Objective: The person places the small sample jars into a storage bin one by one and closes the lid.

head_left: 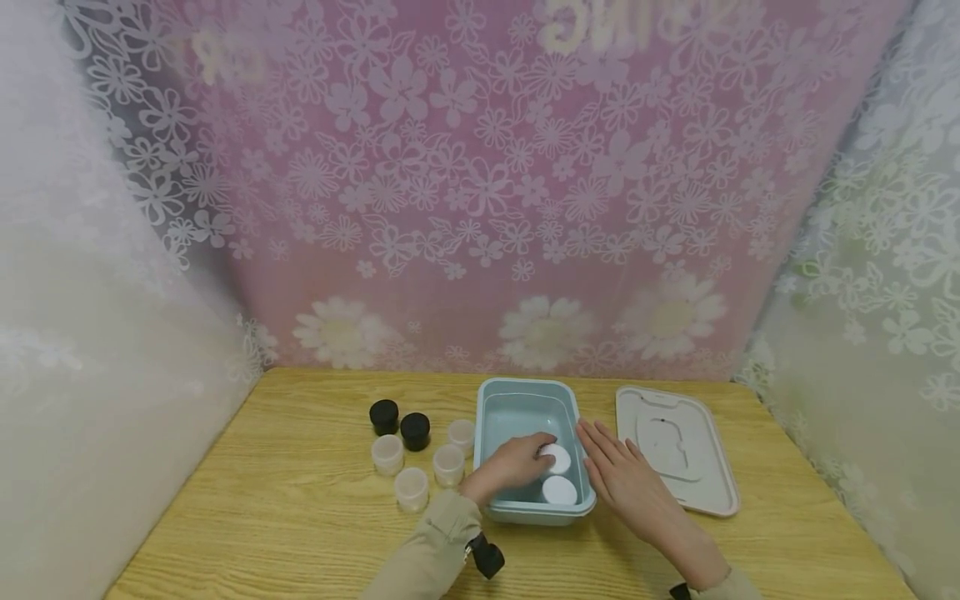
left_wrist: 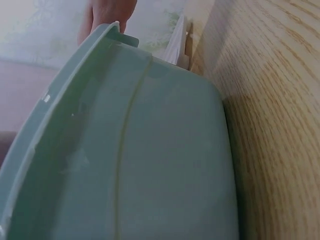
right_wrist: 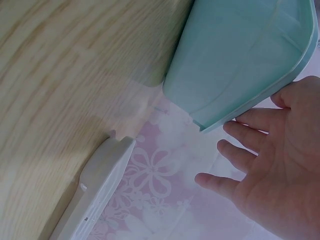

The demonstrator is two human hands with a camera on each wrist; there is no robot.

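A light blue plastic box (head_left: 525, 417) stands on the table, and two white-topped round jars show inside it, one nearer (head_left: 559, 491) and one farther (head_left: 556, 459). Reaching over the left rim, my left hand (head_left: 517, 462) grips the farther jar between thumb and fingers. My right hand (head_left: 630, 487) lies along the right rim with straight fingers. In the right wrist view, its fingertips (right_wrist: 231, 126) touch the box edge (right_wrist: 250, 102). Only the box's outer wall (left_wrist: 170, 150) and part of the right hand (left_wrist: 112, 10) show in the left wrist view.
Left of the box stand two black-lidded jars (head_left: 384, 415) (head_left: 416, 430) and several pale translucent jars (head_left: 412, 489). A whitish box lid (head_left: 712, 467) lies to the right on the wooden table (head_left: 300, 533). Flowered curtains (head_left: 480, 208) hang behind and at both sides.
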